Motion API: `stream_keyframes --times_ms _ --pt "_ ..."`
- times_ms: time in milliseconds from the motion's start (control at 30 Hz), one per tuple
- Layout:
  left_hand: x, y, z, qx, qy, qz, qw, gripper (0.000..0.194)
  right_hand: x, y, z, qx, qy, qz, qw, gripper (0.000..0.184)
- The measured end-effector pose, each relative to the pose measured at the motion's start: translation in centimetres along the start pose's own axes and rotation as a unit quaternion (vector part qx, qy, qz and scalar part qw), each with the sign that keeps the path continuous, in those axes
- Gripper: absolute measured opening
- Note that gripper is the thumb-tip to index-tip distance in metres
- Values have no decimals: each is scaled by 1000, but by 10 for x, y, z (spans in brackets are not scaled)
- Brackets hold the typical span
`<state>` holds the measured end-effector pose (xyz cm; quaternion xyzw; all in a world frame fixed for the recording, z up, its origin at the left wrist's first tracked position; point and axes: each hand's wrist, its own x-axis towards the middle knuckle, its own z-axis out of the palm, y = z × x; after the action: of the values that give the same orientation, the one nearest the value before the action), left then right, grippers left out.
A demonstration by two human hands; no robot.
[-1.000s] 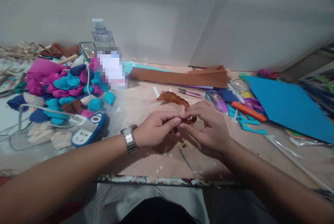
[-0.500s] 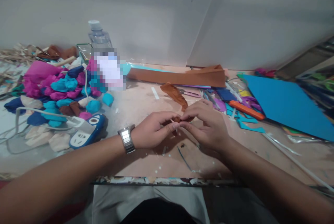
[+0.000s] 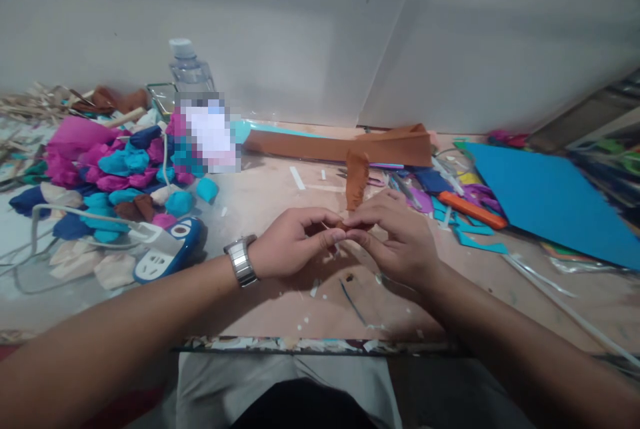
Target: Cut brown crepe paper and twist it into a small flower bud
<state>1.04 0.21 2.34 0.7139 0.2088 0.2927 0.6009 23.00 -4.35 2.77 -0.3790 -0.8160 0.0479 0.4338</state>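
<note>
My left hand [image 3: 295, 242] and my right hand [image 3: 397, 239] meet over the middle of the table, fingertips pinched together. Between them they grip a strip of brown crepe paper [image 3: 356, 185], twisted where the fingers hold it. Its free end stands up behind my right fingers. A thin pale stick shows at my left thumb, within the twisted paper. My left wrist wears a metal watch [image 3: 241, 261].
A heap of pink, blue and brown paper balls [image 3: 117, 169] lies at the left by a water bottle [image 3: 189, 72] and a blue power strip [image 3: 167, 252]. A long brown paper fold [image 3: 345, 145] lies at the back. A blue sheet [image 3: 545, 199], an orange cutter [image 3: 475, 211] and scraps sit at right.
The free end of the brown strip has swung from lying flat toward the left to standing upright behind my right fingers. Both hands stayed pinched on it in nearly the same place.
</note>
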Motion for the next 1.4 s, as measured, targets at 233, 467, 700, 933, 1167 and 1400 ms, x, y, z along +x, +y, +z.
stream_keyframes --times_ms 233,467,700,933,1167,1400 --pt "-1 2 1 -38 8 -22 999 27 1 -3 -1 -17 -8 16 1000 20" --pt "0 1 6 -68 3 -60 996 31 0 -2 2 -33 3 -7 999 21" --pt "0 2 8 -100 16 -86 991 33 1 -3 3 -36 6 1 999 18" --pt "1 2 7 -115 29 -82 990 30 1 -4 3 -36 4 7 999 16" --pt "2 -2 4 -105 43 -59 992 32 1 -8 0 -13 -9 36 999 20" --pt "1 -3 4 -74 52 -31 995 24 1 -8 0 11 16 58 998 8"
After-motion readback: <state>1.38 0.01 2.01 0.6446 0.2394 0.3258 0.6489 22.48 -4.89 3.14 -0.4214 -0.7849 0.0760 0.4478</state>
